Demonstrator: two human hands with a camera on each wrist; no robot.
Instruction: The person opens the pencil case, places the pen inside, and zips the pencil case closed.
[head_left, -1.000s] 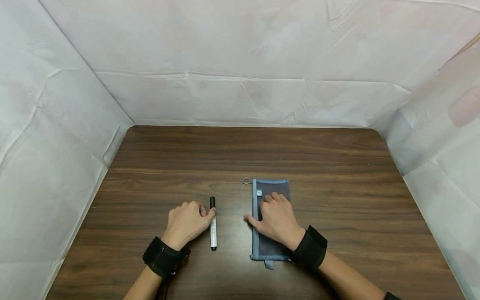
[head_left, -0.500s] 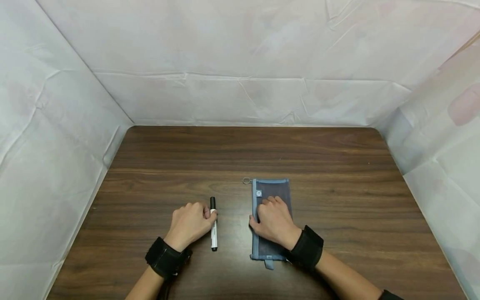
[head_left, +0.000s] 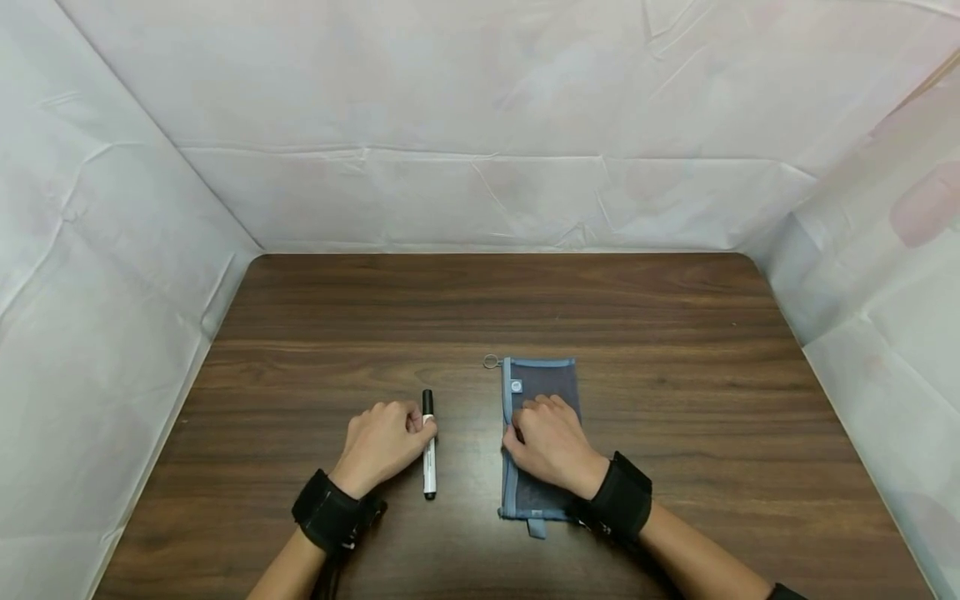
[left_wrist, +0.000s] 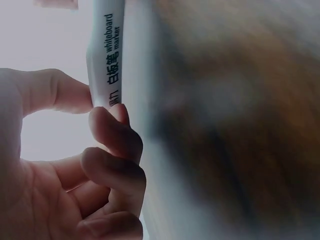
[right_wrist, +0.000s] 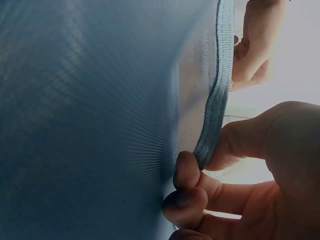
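Note:
A white whiteboard marker [head_left: 428,446] with a black cap lies on the wooden table [head_left: 480,308]. My left hand [head_left: 384,442] pinches its barrel between thumb and curled fingers; the left wrist view shows the marker [left_wrist: 107,60] held at my fingertips [left_wrist: 112,135]. A blue mesh zip pouch [head_left: 542,385] lies to the right, its ring pull [head_left: 491,362] at the far left corner. My right hand [head_left: 551,442] rests on the pouch and pinches its left edge. In the right wrist view, thumb and fingers [right_wrist: 192,185] grip the pouch [right_wrist: 100,110] by its blue trim.
White paper walls [head_left: 480,108] close in the table on the left, back and right. Both wrists wear black straps [head_left: 326,512]. Bare wood runs across the far half of the table.
My right thumb has drawn in from the table to the pouch's left edge and the fingers have curled to pinch it. My left fingers have closed round the marker.

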